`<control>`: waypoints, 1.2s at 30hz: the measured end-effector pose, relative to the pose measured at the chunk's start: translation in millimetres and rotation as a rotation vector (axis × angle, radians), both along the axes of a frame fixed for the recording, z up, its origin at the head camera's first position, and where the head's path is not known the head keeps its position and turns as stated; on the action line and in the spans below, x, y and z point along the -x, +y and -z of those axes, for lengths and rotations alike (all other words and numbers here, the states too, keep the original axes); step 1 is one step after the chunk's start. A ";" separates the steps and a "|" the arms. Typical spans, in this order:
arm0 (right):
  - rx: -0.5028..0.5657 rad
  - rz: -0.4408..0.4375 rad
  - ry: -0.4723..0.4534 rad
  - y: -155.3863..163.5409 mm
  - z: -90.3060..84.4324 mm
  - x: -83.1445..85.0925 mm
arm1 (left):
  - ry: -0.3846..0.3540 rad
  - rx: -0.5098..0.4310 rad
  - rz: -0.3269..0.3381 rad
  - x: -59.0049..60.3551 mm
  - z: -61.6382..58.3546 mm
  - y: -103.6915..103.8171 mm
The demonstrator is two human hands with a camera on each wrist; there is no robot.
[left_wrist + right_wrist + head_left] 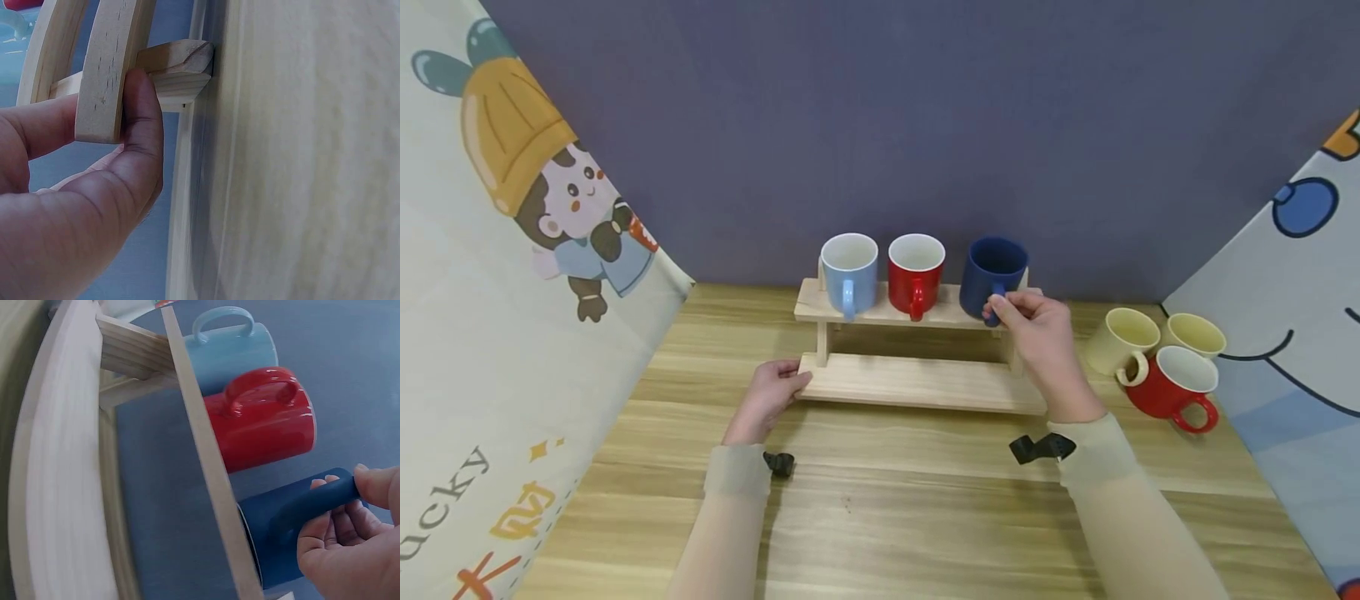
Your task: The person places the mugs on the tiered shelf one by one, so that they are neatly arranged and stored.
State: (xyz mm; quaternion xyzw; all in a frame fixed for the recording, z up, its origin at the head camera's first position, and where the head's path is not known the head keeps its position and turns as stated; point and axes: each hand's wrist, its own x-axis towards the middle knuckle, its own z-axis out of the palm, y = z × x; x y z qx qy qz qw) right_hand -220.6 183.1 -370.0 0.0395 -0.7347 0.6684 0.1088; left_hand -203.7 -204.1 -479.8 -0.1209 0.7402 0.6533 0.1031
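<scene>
The left hand (772,390) grips the left end of the rack's (917,382) lower shelf, thumb on top and fingers curled under the board; the left wrist view shows the thumb (140,131) pressed against the shelf's edge. The right hand (1037,333) reaches over the shelf's right end to the upper shelf and pinches the handle of the navy mug (992,268), thumb and fingers closed round it, as the right wrist view confirms (312,512). That mug stands upright at the right end of the upper shelf, handle facing the person.

The rack sits on the table (887,500) toward its far edge, against the grey backdrop (880,125). On the upper shelf, left of the navy mug, stand a red mug (915,271) in the middle and a light blue mug (849,268) at the left end, both upright with handles forward, close together but apart.

Near the table's right edge, beside the rack, three mugs cluster: a red one (1172,387) nearest, two cream ones (1120,340) (1195,335) behind it, just beside one another.
</scene>
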 end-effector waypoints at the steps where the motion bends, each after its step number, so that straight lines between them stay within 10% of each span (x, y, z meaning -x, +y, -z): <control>1: -0.005 0.006 -0.006 -0.9 1.3 0.4 | 0.002 0.000 0.001 0.5 -0.2 0.1; 25: -0.015 0.001 -0.042 6.5 9.9 3.2 | 0.002 0.011 0.002 1.4 -3.5 1.1; 36: 0.176 -0.002 0.015 44.9 9.2 -8.1 | 0.004 0.004 -0.006 -0.9 -3.8 2.1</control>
